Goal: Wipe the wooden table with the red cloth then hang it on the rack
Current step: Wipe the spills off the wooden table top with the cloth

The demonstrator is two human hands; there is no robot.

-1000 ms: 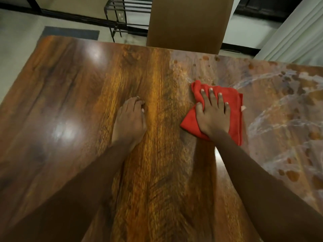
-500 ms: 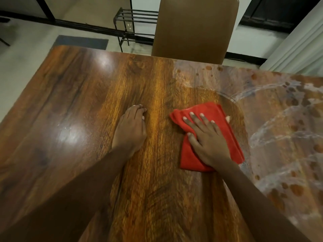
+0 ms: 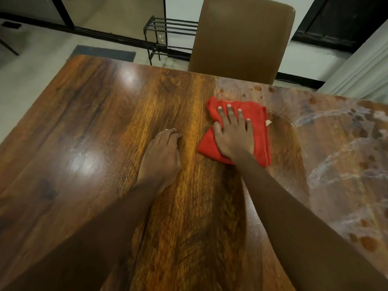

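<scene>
A folded red cloth (image 3: 258, 131) lies flat on the wooden table (image 3: 88, 127), right of centre. My right hand (image 3: 233, 133) presses down on the cloth with fingers straight and spread. My left hand (image 3: 160, 156) rests palm-down on the bare wood to the left of the cloth, its fingers lightly bent. The table's right part carries whitish smears and dark spots (image 3: 344, 156). A black metal rack (image 3: 170, 34) stands on the floor beyond the table's far edge.
A brown chair (image 3: 241, 36) stands at the far edge, partly hiding the rack. A dark mat (image 3: 105, 52) lies on the pale floor at the far left. Pale curtains (image 3: 365, 68) hang at the far right.
My right hand has slid the cloth away from me, toward the far edge, after pulling it near half a second ago. My left hand has stayed in place.
</scene>
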